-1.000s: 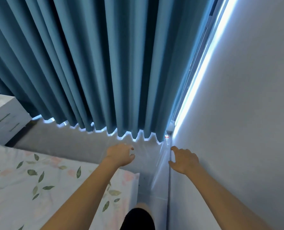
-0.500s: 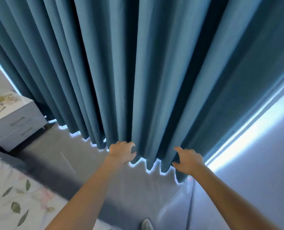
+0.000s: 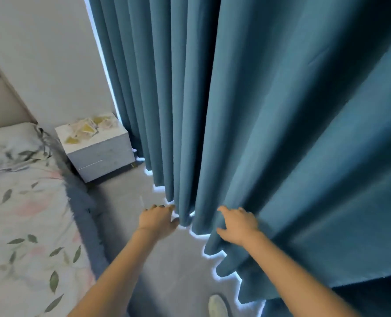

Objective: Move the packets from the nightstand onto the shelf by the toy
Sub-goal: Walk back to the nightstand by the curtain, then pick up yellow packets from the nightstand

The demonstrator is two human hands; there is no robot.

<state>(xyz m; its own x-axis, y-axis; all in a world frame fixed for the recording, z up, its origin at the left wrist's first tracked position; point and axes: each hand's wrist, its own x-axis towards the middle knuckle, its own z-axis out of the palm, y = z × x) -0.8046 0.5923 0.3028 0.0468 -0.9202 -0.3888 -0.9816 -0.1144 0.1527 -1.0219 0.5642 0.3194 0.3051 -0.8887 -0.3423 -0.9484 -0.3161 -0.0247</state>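
Packets (image 3: pixel 88 130), pale with yellow-green patches, are lying scattered over the top of the white nightstand (image 3: pixel 103 156), which is standing between bed (image 3: pixel 25 213) and teal curtain (image 3: pixel 258 110). Blur is making them hard to count; several are seen. Two drawer fronts are showing. Left hand (image 3: pixel 158 219) is being held with fingers curled loosely, empty, at the curtain hem. Right hand (image 3: pixel 238 223) is being spread open against a curtain fold, nothing gripped. One shoe (image 3: pixel 217 306) is cut off at the bottom edge.

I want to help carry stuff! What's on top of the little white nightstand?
The nightstand has a scattered pile of pale and yellow packets on top. They overlap, so lower ones are partly hidden, and it's too blurry to count them.
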